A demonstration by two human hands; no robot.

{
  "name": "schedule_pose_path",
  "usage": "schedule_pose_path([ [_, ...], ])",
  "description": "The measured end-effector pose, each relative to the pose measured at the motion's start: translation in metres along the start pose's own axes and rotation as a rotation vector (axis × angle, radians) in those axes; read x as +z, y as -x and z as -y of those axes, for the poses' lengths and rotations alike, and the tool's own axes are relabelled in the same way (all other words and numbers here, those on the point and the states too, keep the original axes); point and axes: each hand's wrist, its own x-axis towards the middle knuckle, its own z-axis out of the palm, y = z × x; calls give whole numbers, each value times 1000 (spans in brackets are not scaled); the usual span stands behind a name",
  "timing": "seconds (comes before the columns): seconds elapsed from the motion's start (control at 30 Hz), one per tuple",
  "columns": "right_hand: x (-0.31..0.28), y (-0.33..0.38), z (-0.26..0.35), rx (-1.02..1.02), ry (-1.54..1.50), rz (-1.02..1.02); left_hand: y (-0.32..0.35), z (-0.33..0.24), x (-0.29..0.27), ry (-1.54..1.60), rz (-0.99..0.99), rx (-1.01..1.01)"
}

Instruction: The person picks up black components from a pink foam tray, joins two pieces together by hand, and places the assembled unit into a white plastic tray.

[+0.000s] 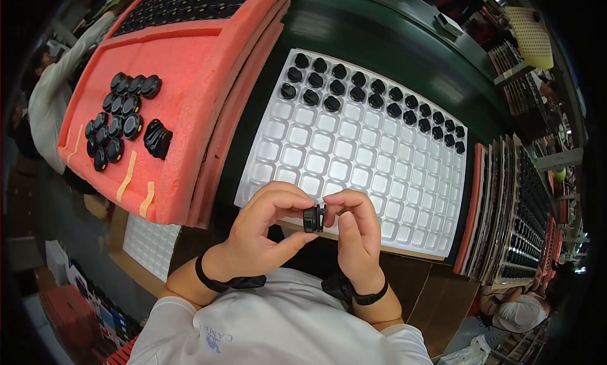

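Note:
A small black round part sits between the thumb and fingers of my left hand, which is closed on it. At its right side is a thin black disc-like piece; whether the two are joined I cannot tell. My right hand has its fingers bent in a pinch at this thin piece, the fingertips touching it. Both hands are in front of my chest, at the near edge of a white plastic tray with square pockets. Black knobbed parts fill pockets in its far rows.
At left, a pink foam tray bears loose black round parts and a stack of black rings. Stacked trays stand at right. A cardboard box with a white pocketed tray is below left. Other people are at the sides.

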Motion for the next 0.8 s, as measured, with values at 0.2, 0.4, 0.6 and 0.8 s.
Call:
schedule_pose_path([
  [0.2, 1, -3, -12, -122, 7, 63, -2, -2, -4, -221, 78, 70],
  [0.4, 3, -9, -17, -7, -509, 114, 2, -11, -5, 555, -72, -311],
  [0.6, 2, -11, -19, -6, -481, 124, 3, -13, -10, 601, -56, -452],
  [0.8, 0, -11, -27, -34, -450, 104, 8, -9, -11, 645, 25, -616],
])
